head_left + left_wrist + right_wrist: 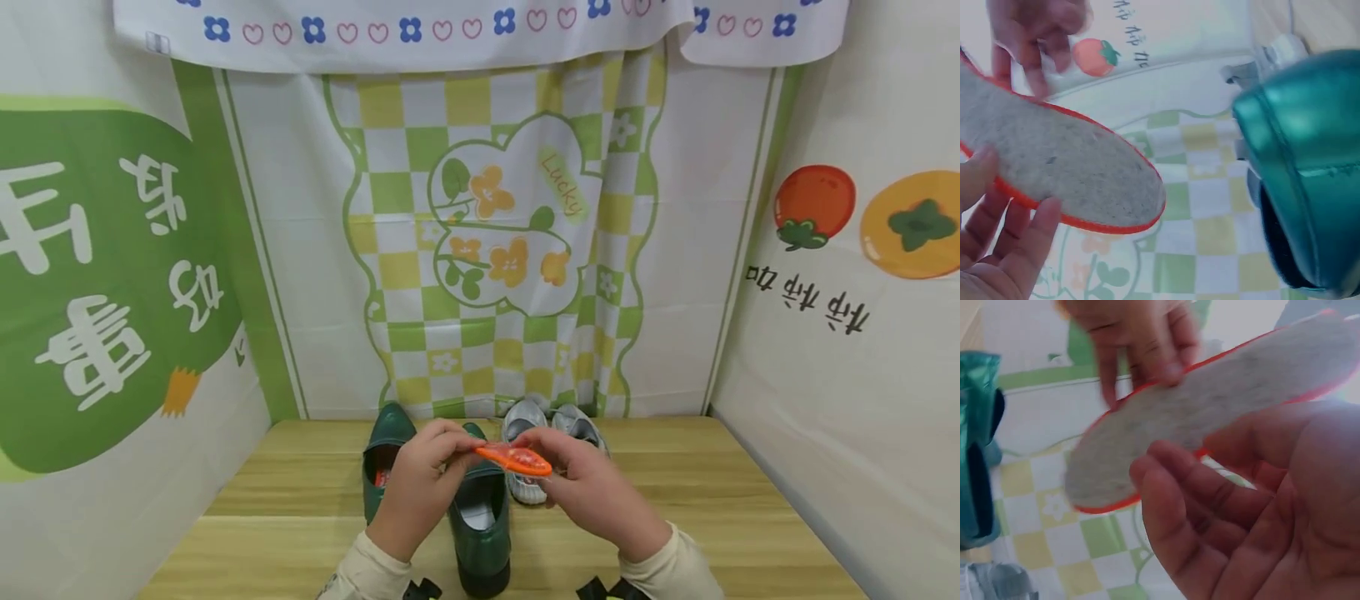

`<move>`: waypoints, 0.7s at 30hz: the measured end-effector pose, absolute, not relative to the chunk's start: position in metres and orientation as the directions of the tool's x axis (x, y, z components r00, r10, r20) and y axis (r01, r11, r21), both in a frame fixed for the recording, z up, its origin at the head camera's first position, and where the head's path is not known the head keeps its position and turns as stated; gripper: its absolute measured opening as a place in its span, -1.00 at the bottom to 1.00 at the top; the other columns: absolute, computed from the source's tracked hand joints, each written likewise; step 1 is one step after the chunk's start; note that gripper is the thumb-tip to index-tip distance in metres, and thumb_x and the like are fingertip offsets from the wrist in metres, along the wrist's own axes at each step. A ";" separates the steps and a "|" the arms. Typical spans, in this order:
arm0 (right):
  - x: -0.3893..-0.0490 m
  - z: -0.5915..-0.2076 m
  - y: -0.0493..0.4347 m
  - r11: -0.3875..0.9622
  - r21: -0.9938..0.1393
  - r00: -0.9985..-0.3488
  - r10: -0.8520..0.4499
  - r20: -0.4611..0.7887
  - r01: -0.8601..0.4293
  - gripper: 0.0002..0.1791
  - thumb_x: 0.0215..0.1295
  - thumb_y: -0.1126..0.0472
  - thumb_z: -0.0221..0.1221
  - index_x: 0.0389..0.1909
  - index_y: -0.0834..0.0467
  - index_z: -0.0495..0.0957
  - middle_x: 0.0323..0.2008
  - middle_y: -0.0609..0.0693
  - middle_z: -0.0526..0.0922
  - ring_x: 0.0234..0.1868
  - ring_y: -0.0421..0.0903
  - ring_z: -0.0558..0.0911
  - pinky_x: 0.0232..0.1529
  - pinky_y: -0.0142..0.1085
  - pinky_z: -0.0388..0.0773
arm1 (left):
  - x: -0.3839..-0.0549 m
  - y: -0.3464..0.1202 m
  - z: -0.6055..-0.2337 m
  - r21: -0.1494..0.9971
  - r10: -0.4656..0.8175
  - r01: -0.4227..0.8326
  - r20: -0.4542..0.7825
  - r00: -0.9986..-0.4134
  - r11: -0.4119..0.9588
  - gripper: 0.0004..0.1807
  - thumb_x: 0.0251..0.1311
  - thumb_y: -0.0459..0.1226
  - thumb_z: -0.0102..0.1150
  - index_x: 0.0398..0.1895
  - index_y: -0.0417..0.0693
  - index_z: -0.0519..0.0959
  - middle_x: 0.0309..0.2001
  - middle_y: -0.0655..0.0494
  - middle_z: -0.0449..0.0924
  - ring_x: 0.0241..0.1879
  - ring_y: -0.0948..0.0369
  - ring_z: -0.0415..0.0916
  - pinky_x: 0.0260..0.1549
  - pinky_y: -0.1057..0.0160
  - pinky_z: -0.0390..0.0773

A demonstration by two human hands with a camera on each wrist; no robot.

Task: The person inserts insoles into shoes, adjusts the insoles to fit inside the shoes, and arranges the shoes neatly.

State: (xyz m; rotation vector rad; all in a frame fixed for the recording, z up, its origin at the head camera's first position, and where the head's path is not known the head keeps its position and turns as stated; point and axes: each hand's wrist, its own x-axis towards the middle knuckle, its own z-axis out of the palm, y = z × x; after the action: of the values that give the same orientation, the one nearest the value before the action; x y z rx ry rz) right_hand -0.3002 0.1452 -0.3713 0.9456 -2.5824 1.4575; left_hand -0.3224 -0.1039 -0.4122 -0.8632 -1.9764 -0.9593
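Note:
An orange-rimmed insole point(528, 462) with a grey felt-like underside point(1085, 162) is up in the air between both hands, over the shoes. My left hand point(423, 479) pinches it by one edge, the thumb on one face and fingers on the other. The right hand point(592, 487) has its curled fingers and thumb at the other end; in the right wrist view, its fingertips point(1154, 459) overlap the insole's edge. Below, a dark green heeled shoe point(483, 550) points away, a pale lining in its opening. Its mate point(390, 425), with something red inside, is partly behind the left hand.
A pair of grey sneakers point(525, 417) stands at the back of the wooden table point(660, 467), partly hidden by the right hand. Printed cloth walls enclose it: a green-and-yellow checked back panel point(405, 267), a left wall point(45, 292) and a right wall point(847, 400).

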 end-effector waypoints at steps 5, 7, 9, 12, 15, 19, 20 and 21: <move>-0.307 -0.381 0.140 0.516 -0.625 -0.807 -0.449 0.385 -0.585 -0.82 0.39 0.13 0.41 -0.05 -0.07 0.69 -0.17 -0.18 0.78 -0.20 -0.27 0.69 -0.12 -0.33 0.63 | -0.315 -0.105 -0.405 0.377 0.374 0.809 0.744 -0.554 0.451 -0.77 0.10 -0.33 0.58 -0.22 0.19 0.82 -0.21 0.35 0.65 -0.27 0.42 0.54 -0.31 0.37 0.65; -0.308 -0.384 0.139 0.552 -0.586 -0.804 -0.450 0.389 -0.593 -0.84 0.36 0.20 0.42 -0.12 -0.05 0.68 -0.26 -0.22 0.75 -0.29 -0.31 0.65 -0.19 -0.35 0.61 | -0.314 -0.106 -0.404 0.417 0.446 0.795 0.667 -0.597 0.441 -0.77 0.10 -0.34 0.58 -0.26 0.21 0.82 -0.26 0.37 0.63 -0.29 0.45 0.53 -0.31 0.39 0.65; -0.307 -0.386 0.138 0.574 -0.551 -0.795 -0.472 0.381 -0.606 -0.84 0.34 0.26 0.42 -0.18 -0.04 0.66 -0.33 -0.24 0.72 -0.36 -0.35 0.60 -0.26 -0.38 0.58 | -0.314 -0.109 -0.403 0.467 0.506 0.768 0.578 -0.640 0.438 -0.80 0.13 -0.34 0.56 -0.29 0.20 0.82 -0.30 0.38 0.61 -0.32 0.47 0.52 -0.31 0.40 0.65; -0.307 -0.389 0.135 0.564 -0.527 -0.768 -0.534 0.355 -0.636 -0.80 0.29 0.32 0.43 -0.23 -0.02 0.64 -0.38 -0.24 0.71 -0.40 -0.38 0.56 -0.29 -0.40 0.56 | -0.315 -0.113 -0.402 0.541 0.571 0.722 0.456 -0.682 0.431 -0.84 0.19 -0.33 0.53 -0.31 0.20 0.83 -0.32 0.36 0.60 -0.33 0.47 0.52 -0.32 0.40 0.65; -0.306 -0.391 0.131 0.529 -0.535 -0.737 -0.597 0.318 -0.659 -0.80 0.26 0.34 0.45 -0.29 -0.02 0.66 -0.37 -0.22 0.74 -0.38 -0.41 0.58 -0.25 -0.42 0.59 | -0.318 -0.115 -0.403 0.585 0.625 0.696 0.373 -0.686 0.415 -0.87 0.25 -0.32 0.49 -0.29 0.17 0.83 -0.30 0.34 0.61 -0.30 0.46 0.54 -0.28 0.39 0.67; -0.308 -0.396 0.124 0.524 -0.522 -0.716 -0.638 0.283 -0.673 -0.77 0.25 0.38 0.43 -0.36 -0.04 0.67 -0.38 -0.24 0.74 -0.36 -0.44 0.59 -0.18 -0.44 0.62 | -0.324 -0.117 -0.408 0.621 0.670 0.662 0.281 -0.687 0.419 -0.92 0.28 -0.31 0.46 -0.29 0.11 0.81 -0.28 0.33 0.59 -0.26 0.46 0.54 -0.23 0.38 0.67; -0.309 -0.398 0.122 0.534 -0.514 -0.719 -0.636 0.280 -0.672 -0.76 0.26 0.38 0.43 -0.37 -0.05 0.67 -0.39 -0.25 0.73 -0.37 -0.44 0.58 -0.19 -0.44 0.61 | -0.325 -0.118 -0.409 0.625 0.673 0.652 0.260 -0.692 0.430 -0.92 0.27 -0.31 0.46 -0.30 0.11 0.80 -0.28 0.33 0.59 -0.27 0.45 0.54 -0.23 0.38 0.66; -0.310 -0.400 0.120 0.541 -0.512 -0.724 -0.631 0.278 -0.667 -0.76 0.27 0.38 0.42 -0.38 -0.05 0.67 -0.40 -0.26 0.72 -0.37 -0.45 0.57 -0.19 -0.45 0.60 | -0.327 -0.118 -0.411 0.632 0.673 0.637 0.236 -0.701 0.442 -0.92 0.27 -0.31 0.47 -0.31 0.12 0.79 -0.28 0.33 0.59 -0.27 0.45 0.54 -0.23 0.38 0.66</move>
State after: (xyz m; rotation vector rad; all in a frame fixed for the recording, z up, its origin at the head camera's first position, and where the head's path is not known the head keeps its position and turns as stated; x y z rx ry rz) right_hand -0.3102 0.1204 -0.4003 1.1407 -2.7046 0.9382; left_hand -0.3269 -0.1182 -0.4112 -1.2318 -2.7097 -1.1523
